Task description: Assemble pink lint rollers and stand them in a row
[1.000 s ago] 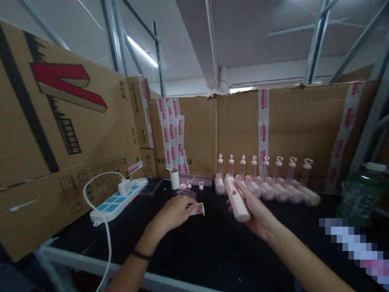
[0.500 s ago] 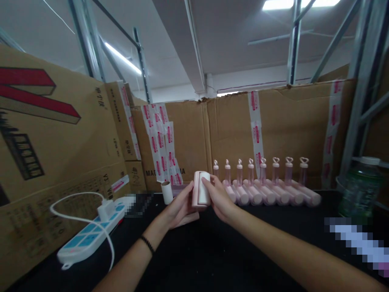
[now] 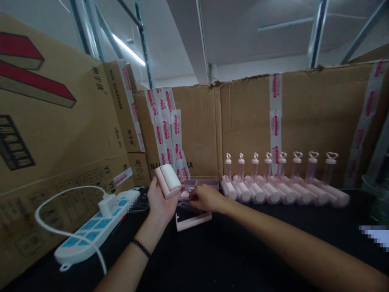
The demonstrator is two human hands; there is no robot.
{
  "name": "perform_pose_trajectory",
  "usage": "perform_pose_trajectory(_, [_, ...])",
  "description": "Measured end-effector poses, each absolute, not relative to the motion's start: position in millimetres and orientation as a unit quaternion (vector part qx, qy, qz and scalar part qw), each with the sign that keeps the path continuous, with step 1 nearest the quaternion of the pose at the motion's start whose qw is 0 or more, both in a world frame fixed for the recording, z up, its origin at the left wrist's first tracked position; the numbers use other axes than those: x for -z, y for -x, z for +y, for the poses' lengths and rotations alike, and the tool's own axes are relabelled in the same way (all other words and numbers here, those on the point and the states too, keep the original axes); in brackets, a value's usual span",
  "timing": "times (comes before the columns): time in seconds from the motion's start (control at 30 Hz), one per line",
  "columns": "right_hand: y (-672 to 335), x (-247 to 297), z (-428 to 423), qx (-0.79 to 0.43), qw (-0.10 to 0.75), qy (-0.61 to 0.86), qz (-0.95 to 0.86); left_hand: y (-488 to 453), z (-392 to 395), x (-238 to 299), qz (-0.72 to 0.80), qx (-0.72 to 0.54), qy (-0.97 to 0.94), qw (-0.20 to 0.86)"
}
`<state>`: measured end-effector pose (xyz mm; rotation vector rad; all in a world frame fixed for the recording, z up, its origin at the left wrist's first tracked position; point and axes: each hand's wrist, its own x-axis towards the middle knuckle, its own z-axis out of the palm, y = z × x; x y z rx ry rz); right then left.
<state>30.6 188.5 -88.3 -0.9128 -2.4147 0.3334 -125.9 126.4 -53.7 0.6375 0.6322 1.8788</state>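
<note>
Cupped in my left hand [image 3: 162,207] is a pink case [image 3: 162,182] with a white roll [image 3: 171,177] seated along its open side, like the head of a small lint roller. The fingers wrap around it from below. Just to the right, my right hand [image 3: 208,198] reaches over a purplish tray [image 3: 209,184], its fingertips pinched together. Small pale pink parts [image 3: 184,195] lie at those fingertips; whether one is gripped I cannot tell. In front of the tray, a thin pink bracket-shaped strip [image 3: 195,221] lies on the black table.
A row of several pink rollers [image 3: 258,194] with clear upright tubes and heart-shaped loops stands at the right. On the left lies a white power strip [image 3: 91,235] with a plugged-in charger [image 3: 107,204] and looping cable. Cardboard walls [image 3: 243,121] enclose the back and left.
My left hand has moved left with the pink case and white roll. My right hand has let go of it and moved to the tray. The standing white tube no longer shows.
</note>
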Motion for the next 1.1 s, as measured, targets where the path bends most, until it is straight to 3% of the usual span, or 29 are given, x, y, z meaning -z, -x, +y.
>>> perform_pose_trajectory(0.13, [-11.3, 99.1, 175.9, -0.108, 0.268, 0.356, -0.888, 123.8, 124.2, 57.2, 0.26, -0.783, -0.258, 0.503])
perform_pose_trajectory(0.4, [-57.5, 74.9, 174.1, -0.083, 0.373, 0.359, -0.851, 122.6, 123.5, 58.3, 0.256, -0.8, -0.259, 0.478])
perform_pose_trajectory(0.57, [-124.2, 66.5, 149.4, -0.237, 0.447, 0.322, -0.8, 107.7, 122.6, 68.2, 0.34, -0.738, -0.374, 0.447])
perform_pose_trajectory(0.73, [-165.3, 79.9, 113.6, -0.227, 0.507, 0.303, -0.775, 78.5, 109.6, 76.5, 0.377, -0.66, -0.431, 0.487])
perform_pose_trajectory(0.97, [-176.0, 89.0, 103.4, -0.243, 0.516, 0.288, -0.769, 58.2, 92.0, 76.8, 0.397, -0.558, -0.496, 0.534])
perform_pose_trajectory(1.1, [-177.7, 90.5, 103.3, -0.226, 0.509, 0.286, -0.78, 52.0, 88.0, 78.4, 0.404, -0.562, -0.484, 0.536])
